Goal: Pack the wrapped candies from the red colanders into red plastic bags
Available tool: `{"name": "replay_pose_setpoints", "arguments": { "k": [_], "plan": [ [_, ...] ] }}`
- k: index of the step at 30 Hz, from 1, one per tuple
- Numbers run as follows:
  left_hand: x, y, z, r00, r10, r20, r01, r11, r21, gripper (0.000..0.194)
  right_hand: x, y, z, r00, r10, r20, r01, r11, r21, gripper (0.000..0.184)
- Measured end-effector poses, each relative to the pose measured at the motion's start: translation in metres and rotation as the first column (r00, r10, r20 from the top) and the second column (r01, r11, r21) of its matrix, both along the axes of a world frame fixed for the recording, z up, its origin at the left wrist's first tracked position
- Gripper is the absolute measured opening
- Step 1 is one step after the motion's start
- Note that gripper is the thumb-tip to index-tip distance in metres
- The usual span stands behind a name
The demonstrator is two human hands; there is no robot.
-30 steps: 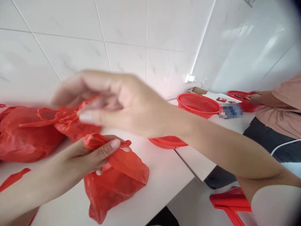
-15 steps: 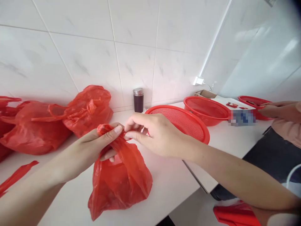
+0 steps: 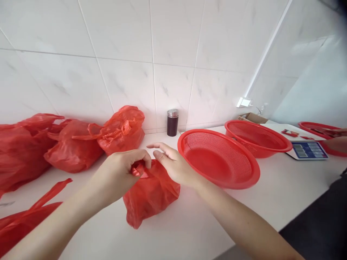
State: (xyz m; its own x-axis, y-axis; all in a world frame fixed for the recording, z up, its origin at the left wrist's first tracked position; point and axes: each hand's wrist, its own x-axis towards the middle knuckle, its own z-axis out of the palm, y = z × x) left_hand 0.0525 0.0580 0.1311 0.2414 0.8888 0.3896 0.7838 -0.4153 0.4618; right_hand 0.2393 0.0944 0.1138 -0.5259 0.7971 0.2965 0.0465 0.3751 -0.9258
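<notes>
A red plastic bag (image 3: 151,196) with bulky contents stands on the white table in front of me. My left hand (image 3: 131,164) is closed around the gathered top of this bag, and a bit of red plastic shows at its curled fingers. Just to the right, my right hand (image 3: 169,160) hovers over the bag's upper edge with thumb and index finger apart and nothing visible between them. Its other fingers are partly hidden. What lies inside the bag cannot be made out.
Filled red bags (image 3: 76,148) line the wall at left; another red bag (image 3: 27,224) lies front left. A dark flask (image 3: 172,124) stands behind. At right are a red mesh basket (image 3: 217,164), another basket (image 3: 257,139), a scale (image 3: 309,150) and a co-worker's hand (image 3: 338,143).
My right hand has come off the bag's twisted top and its fingers have parted. My left hand has turned over, knuckles up, still gripping. The bag sits lower; the view has shifted left.
</notes>
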Motion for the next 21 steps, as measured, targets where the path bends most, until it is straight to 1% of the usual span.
{"name": "replay_pose_setpoints", "arguments": {
  "k": [2,3,4,5,7,9,11,12,13,14,17,19,21],
  "plan": [
    [0.001,0.002,-0.006,0.996,0.046,-0.076,-0.037,0.993,0.116,0.022,-0.007,0.004,-0.011,0.998,0.057,-0.014,-0.058,0.992,-0.111,0.028],
    [0.002,0.003,-0.009,0.994,0.065,-0.086,-0.050,0.984,0.170,0.023,-0.008,0.005,-0.015,0.996,0.090,-0.028,-0.093,0.984,-0.153,0.028],
    [0.001,0.003,-0.011,0.995,0.074,-0.072,-0.058,0.978,0.201,0.023,-0.010,0.004,-0.018,0.992,0.119,-0.044,-0.125,0.975,-0.184,0.027],
    [0.001,0.003,-0.012,0.997,0.068,-0.047,-0.057,0.978,0.199,0.022,-0.010,0.004,-0.020,0.989,0.133,-0.060,-0.142,0.969,-0.200,0.025],
    [-0.002,0.003,-0.011,1.000,0.020,0.007,-0.021,0.992,0.127,0.023,-0.009,0.002,-0.019,0.988,0.126,-0.089,-0.141,0.970,-0.197,0.018],
    [-0.008,0.001,-0.009,0.997,-0.077,0.031,0.077,0.997,-0.012,0.030,-0.008,-0.002,-0.017,0.991,0.092,-0.097,-0.105,0.984,-0.141,0.019],
    [-0.020,-0.001,-0.009,0.985,-0.160,0.067,0.169,0.970,-0.175,0.035,-0.005,-0.007,-0.016,0.997,0.044,-0.066,-0.048,0.997,-0.057,0.024],
    [-0.028,-0.003,-0.010,0.981,-0.165,0.099,0.185,0.950,-0.251,0.037,-0.003,-0.009,-0.018,0.999,0.018,-0.047,-0.019,1.000,-0.025,0.027],
    [-0.039,-0.005,-0.012,0.981,-0.136,0.137,0.174,0.931,-0.321,0.037,-0.001,-0.009,-0.023,1.000,-0.007,-0.026,0.007,1.000,-0.005,0.029],
    [-0.050,-0.008,-0.015,0.981,-0.079,0.178,0.142,0.915,-0.377,0.038,0.002,-0.009,-0.029,0.999,-0.036,-0.010,0.036,0.999,0.000,0.030],
    [-0.085,-0.019,-0.028,0.951,0.162,0.265,-0.002,0.857,-0.516,0.044,0.013,0.004,-0.060,0.989,-0.148,-0.007,0.147,0.987,-0.065,0.033],
    [-0.100,-0.026,-0.037,0.909,0.287,0.302,-0.076,0.828,-0.556,0.046,0.016,0.017,-0.083,0.975,-0.223,-0.016,0.218,0.965,-0.147,0.036],
    [-0.103,-0.031,-0.046,0.875,0.345,0.341,-0.117,0.832,-0.542,0.044,0.013,0.027,-0.099,0.957,-0.286,-0.037,0.273,0.940,-0.204,0.038]
  ]
}}
